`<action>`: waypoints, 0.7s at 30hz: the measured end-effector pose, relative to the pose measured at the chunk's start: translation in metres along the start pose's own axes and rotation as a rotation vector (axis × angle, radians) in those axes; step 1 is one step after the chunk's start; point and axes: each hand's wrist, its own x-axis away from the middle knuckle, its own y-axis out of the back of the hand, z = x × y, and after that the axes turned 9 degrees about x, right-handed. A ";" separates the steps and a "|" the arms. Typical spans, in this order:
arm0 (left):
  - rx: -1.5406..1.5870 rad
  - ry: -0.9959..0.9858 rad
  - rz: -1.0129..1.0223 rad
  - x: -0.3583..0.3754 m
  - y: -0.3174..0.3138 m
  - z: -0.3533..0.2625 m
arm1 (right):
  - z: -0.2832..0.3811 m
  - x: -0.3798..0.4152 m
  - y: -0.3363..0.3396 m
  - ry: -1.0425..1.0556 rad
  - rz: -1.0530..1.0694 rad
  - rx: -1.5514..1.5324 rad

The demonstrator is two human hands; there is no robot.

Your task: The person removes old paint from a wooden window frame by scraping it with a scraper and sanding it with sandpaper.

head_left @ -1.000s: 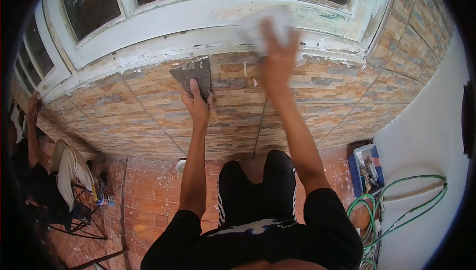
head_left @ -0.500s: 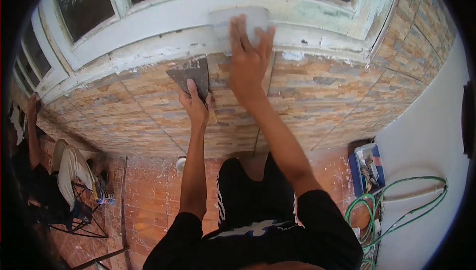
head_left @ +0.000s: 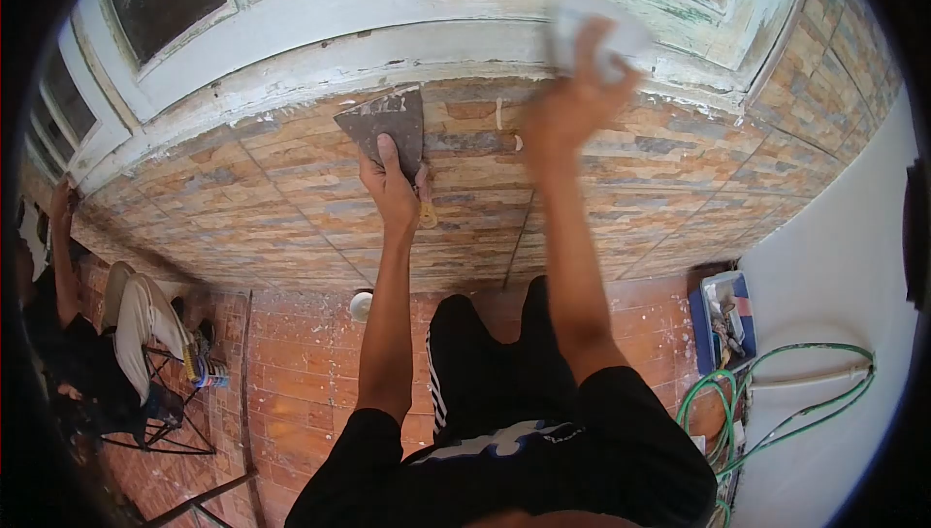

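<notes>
My left hand (head_left: 392,187) is closed round a putty knife (head_left: 396,119); its wide, worn blade points up near the bottom edge of the window frame, and its yellowish handle end sticks out below my fingers. My right hand (head_left: 572,111), smeared by motion, presses a pale sheet of sandpaper (head_left: 606,33) on the white window frame (head_left: 427,29). The frame's paint is worn, with greenish patches toward the right and flaking white along the lower edge. Which side of the sandpaper is gritty cannot be seen.
Stone-patterned tiles (head_left: 407,256) cover the wall below the window. A blue box of tools (head_left: 720,324) and a green hose (head_left: 713,402) are at right. Another person (head_left: 78,353) sits at left with a hand on the frame. A small white bowl (head_left: 361,306) is on the brick-red floor.
My right hand has slid to the right along the frame with the sandpaper, which is now tilted. My left hand keeps the putty knife at nearly the same place.
</notes>
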 end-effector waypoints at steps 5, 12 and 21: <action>0.030 0.019 0.032 0.001 0.009 0.014 | -0.002 0.002 0.013 0.386 0.083 0.130; 0.066 -0.005 0.024 -0.001 0.001 0.017 | 0.014 0.020 0.004 0.355 0.124 0.087; 0.037 0.000 -0.029 -0.002 -0.006 0.013 | 0.000 0.004 -0.039 0.262 -0.183 -0.011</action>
